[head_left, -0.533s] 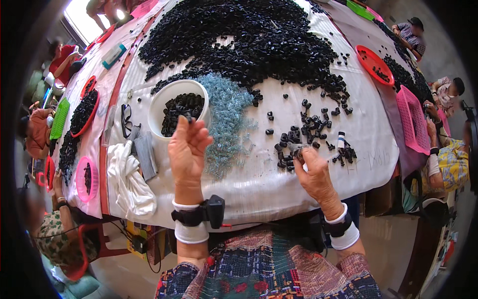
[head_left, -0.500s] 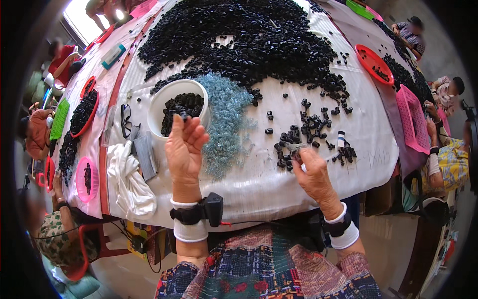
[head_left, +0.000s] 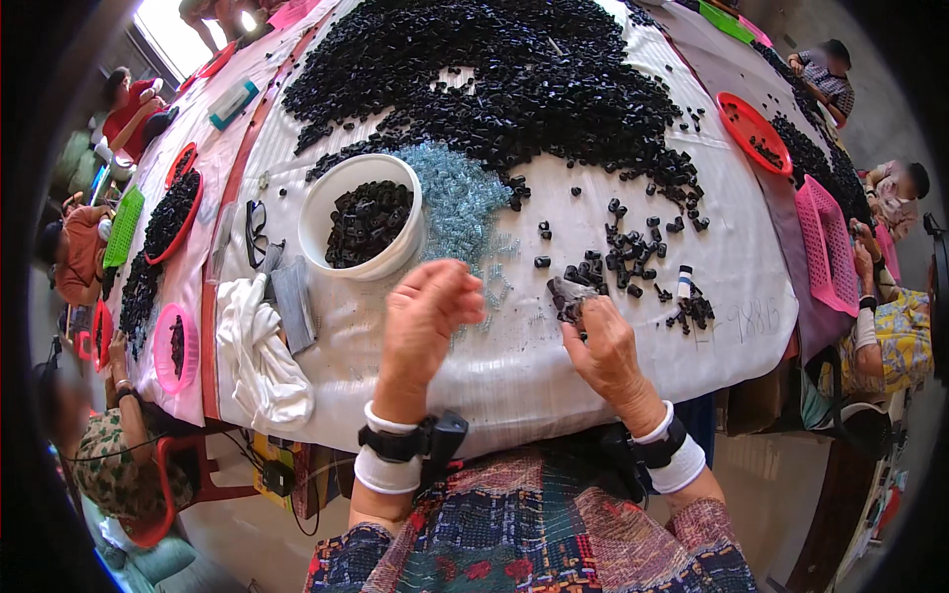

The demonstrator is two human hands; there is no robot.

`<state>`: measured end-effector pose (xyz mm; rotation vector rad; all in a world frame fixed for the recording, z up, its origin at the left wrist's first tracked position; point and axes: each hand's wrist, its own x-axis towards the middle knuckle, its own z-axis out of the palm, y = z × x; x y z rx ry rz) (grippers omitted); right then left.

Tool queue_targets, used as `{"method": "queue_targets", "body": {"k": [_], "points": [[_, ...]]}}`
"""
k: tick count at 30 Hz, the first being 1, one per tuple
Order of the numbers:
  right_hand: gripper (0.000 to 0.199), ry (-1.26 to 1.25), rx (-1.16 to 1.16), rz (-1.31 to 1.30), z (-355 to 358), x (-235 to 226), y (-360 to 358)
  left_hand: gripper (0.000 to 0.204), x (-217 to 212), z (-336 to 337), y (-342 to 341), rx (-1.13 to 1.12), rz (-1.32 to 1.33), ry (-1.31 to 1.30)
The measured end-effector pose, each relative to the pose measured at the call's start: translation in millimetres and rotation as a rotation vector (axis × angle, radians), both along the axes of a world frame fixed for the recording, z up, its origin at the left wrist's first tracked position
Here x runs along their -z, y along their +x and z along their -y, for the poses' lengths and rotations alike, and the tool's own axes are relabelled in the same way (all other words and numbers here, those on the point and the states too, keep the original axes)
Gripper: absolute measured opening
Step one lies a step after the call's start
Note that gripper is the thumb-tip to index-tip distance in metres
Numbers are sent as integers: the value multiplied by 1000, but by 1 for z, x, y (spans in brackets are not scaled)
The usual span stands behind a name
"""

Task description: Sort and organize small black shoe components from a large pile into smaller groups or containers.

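My left hand hovers over the table just right of the white bowl, beside a heap of small light-blue translucent pieces. Its fingers are bent and smeared by motion, and nothing in them can be made out. Short black cylindrical pieces partly fill the bowl. Farther right, my right hand is closed on a small, crumpled-looking grey thing whose kind I cannot tell. Loose black cylindrical pieces lie just beyond this hand, some close to its fingers.
A huge pile of black pieces covers the far table. Glasses, a white cloth and a grey cloth lie left. A small white-and-blue cylinder stands right. Other people sit at side tables with red trays and pink baskets.
My left hand has moved from above the bowl to the right and nearer me, its fingers more curled. The right hand has shifted slightly nearer me, still closed on the grey thing.
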<state>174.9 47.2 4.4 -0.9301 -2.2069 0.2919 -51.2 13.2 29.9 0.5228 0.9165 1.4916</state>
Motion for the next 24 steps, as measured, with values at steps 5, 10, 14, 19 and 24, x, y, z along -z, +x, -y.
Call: {"method": "queue_targets", "body": {"k": [5,10,14,19,24], "points": [[29,6,-45,-201,17,-19,-16,16,4,13,46,272,-76,-100],[37,-88,-107,-272,22,-18,-26,17,14,16,52,223,-80,-80],[36,-206,45,-285,8,-21,-13,17,8,17,41,102,-93,-174],[27,-12,-55,-13,-3,-8,-18,24,19,20,34,102,-36,-141],[23,57,-137,191,0,1,-28,28,27,24,34,134,-13,-106]]}}
